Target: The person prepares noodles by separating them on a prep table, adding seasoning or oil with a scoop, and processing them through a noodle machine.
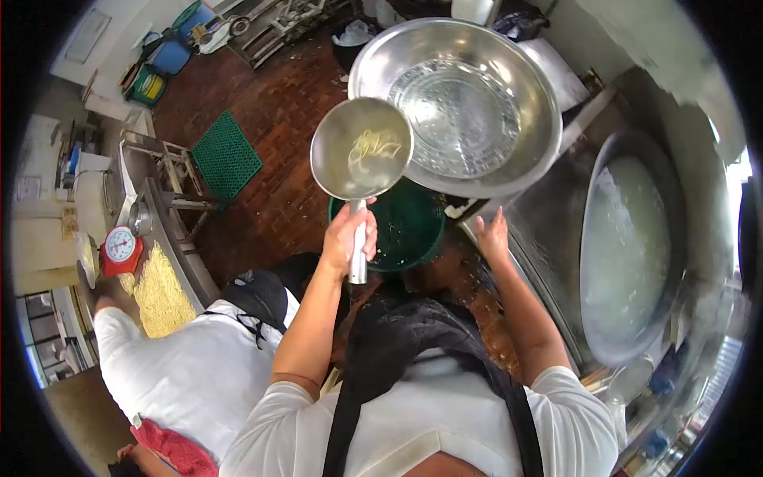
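Observation:
My left hand [348, 238] is wrapped round the thick tubular handle of a large metal ladle [330, 155], held out in front of me. A few pale noodles [373, 149] lie inside its round bowl. Behind the ladle's right side is a wide steel basin [536, 119] with clear water in it, and the ladle overlaps its rim in this view. A green tub [413, 226] stands below on the floor. With fingers apart and nothing in them, my right hand [493, 236] is beside the metal counter edge, below the basin.
To the right, a big wok [600, 334] of cloudy liquid is set into the metal counter. A co-worker [191, 374] in white stands at my left by a table with a noodle pile [161, 294] and a red scale [121, 245]. A green mat [226, 159] lies on the brick floor.

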